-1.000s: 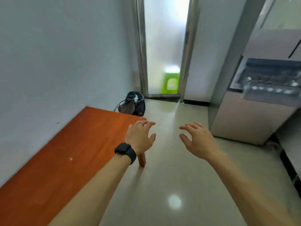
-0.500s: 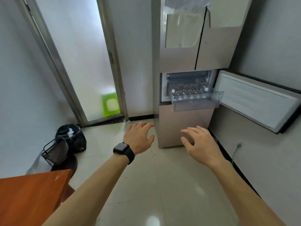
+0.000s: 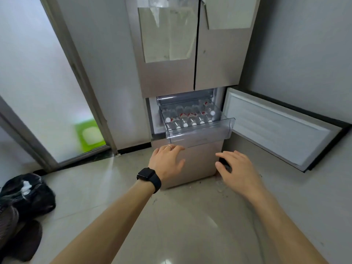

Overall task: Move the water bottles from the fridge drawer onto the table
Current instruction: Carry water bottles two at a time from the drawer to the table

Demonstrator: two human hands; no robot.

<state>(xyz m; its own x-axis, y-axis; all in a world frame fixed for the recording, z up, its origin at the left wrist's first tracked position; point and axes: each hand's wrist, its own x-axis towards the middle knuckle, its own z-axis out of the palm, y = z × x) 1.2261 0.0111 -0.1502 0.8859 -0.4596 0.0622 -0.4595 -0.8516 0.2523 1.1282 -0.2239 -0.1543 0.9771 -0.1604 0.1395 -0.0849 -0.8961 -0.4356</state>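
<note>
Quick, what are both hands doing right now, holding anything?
Left hand: open, fingers spread, holding nothing.
Right hand: open, holding nothing.

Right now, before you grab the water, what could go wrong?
The clear plastic water bottles are packed close together in the see-through fridge drawer, so lifting one might knock its neighbours. The drawer is pulled out; leaning on its front might strain it. The open white-lined fridge door juts out beside the bare right hand, so an arm could bump it.
</note>
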